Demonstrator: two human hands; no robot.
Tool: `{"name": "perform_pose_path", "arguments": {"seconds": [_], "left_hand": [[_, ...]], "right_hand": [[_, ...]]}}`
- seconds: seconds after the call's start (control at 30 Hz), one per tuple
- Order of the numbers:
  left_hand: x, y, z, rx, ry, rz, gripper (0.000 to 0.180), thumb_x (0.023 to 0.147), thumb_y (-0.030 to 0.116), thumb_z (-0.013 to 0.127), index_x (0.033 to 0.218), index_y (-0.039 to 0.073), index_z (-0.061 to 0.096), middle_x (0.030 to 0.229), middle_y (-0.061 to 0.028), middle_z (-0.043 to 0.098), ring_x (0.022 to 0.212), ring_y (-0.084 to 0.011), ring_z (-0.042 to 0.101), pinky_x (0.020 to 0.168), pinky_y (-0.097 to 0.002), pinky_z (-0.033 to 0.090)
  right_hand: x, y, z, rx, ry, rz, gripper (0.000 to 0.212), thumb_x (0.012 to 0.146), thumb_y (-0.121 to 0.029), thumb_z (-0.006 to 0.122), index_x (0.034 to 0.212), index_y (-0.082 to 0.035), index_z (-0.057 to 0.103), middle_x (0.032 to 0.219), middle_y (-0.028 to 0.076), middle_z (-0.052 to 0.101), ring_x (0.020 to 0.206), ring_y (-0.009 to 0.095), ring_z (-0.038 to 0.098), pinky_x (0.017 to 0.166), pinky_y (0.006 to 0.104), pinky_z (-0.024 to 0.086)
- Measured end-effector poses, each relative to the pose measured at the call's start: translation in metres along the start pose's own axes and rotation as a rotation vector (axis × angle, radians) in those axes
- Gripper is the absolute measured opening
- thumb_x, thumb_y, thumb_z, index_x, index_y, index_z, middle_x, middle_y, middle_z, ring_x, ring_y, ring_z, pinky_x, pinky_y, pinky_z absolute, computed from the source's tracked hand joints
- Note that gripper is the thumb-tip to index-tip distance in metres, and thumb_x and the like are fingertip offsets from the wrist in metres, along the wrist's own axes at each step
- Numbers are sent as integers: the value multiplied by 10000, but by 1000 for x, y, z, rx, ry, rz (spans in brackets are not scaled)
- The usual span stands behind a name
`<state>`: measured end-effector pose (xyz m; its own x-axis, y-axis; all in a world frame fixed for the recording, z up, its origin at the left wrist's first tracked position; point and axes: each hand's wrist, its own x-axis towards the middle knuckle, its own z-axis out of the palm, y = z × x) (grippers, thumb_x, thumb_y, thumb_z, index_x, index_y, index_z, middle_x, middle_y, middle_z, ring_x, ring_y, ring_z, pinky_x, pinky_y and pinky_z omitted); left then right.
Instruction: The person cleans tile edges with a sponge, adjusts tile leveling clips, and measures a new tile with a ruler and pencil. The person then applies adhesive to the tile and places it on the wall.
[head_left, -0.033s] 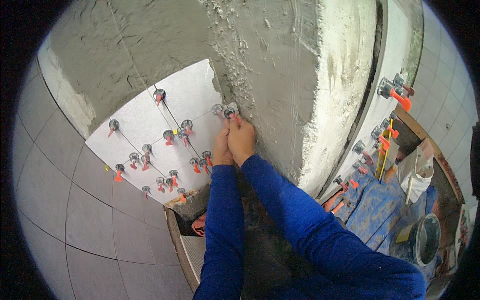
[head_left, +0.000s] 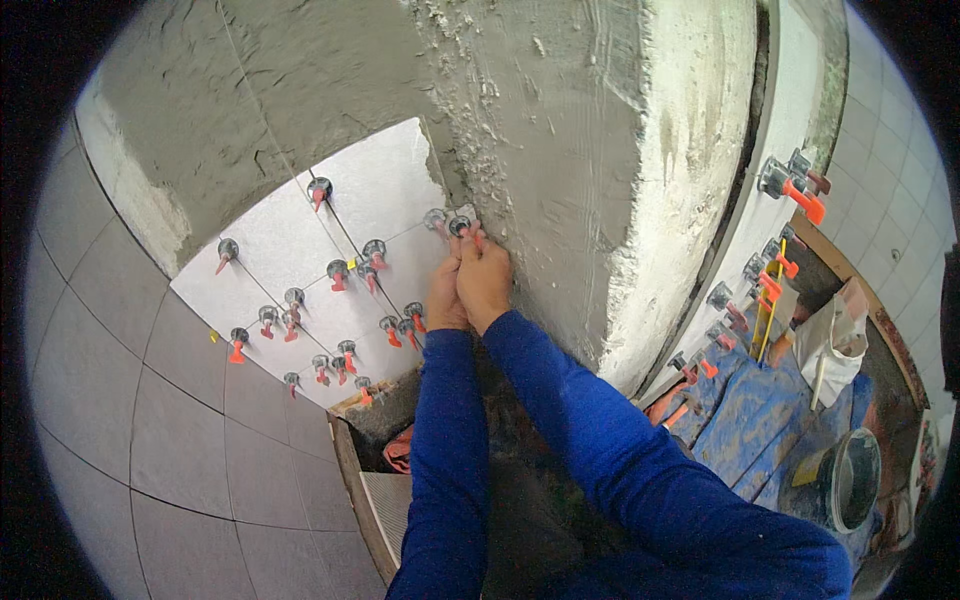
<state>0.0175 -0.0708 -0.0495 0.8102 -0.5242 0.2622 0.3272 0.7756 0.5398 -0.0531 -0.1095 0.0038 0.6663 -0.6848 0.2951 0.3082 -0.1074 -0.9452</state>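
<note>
White wall tiles [head_left: 390, 190] carry several tile levelling clips with black round bases and red handles. At the tiles' right edge, by the inner corner, both my hands meet at one levelling clip [head_left: 459, 226]. My right hand [head_left: 486, 285] is closed, its fingertips pinching the clip's red handle. Pressed against it, my left hand [head_left: 446, 298] has its fingers closed at the same clip; its fingertips are partly hidden. Just left of them a second, greyish clip [head_left: 434, 219] sits on the joint. Another red-handled clip [head_left: 319, 190] is on the upper joint.
Grey mortar [head_left: 560, 180] covers the wall beside my hands. To the right, more clips [head_left: 775, 180] stand on a tiled edge. Below them are a blue cloth [head_left: 735, 425], a white bag [head_left: 835, 345] and a bucket [head_left: 850, 480]. Grey tiles [head_left: 180, 430] lie at left.
</note>
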Motion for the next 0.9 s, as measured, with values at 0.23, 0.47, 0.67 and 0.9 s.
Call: {"name": "perform_pose_path", "arguments": {"seconds": [0.23,0.47,0.67,0.9], "left_hand": [[7,0,-8,-116,1,-48,395,1117,343,530,1322,19,625,1162,-93,706,1065,-198,660,966,-330,541],[9,0,-4,-148,14,-56,349,1112,325,544,1269,24,628,1160,-99,706,1055,-201,666,955,-332,550],[13,-5,-13,-210,10,-64,312,1108,309,556,1223,29,630,1159,-105,707,1047,-204,672,946,-334,559],[28,-4,-18,-301,-24,-74,273,1103,292,571,1170,34,633,1157,-111,707,1038,-208,678,935,-337,568]], "right_hand": [[9,12,8,-18,20,31,346,1040,-251,624,992,61,763,834,192,758,773,236,708,731,398,531],[20,32,21,136,55,102,370,1022,-254,617,1239,22,735,1058,266,761,979,390,757,872,435,565],[20,33,18,455,-29,93,354,1062,-111,605,1374,52,639,892,7,694,659,28,561,554,212,436],[22,35,20,359,4,75,371,1031,-129,602,1331,81,654,1086,191,708,924,183,678,798,308,518]]}}
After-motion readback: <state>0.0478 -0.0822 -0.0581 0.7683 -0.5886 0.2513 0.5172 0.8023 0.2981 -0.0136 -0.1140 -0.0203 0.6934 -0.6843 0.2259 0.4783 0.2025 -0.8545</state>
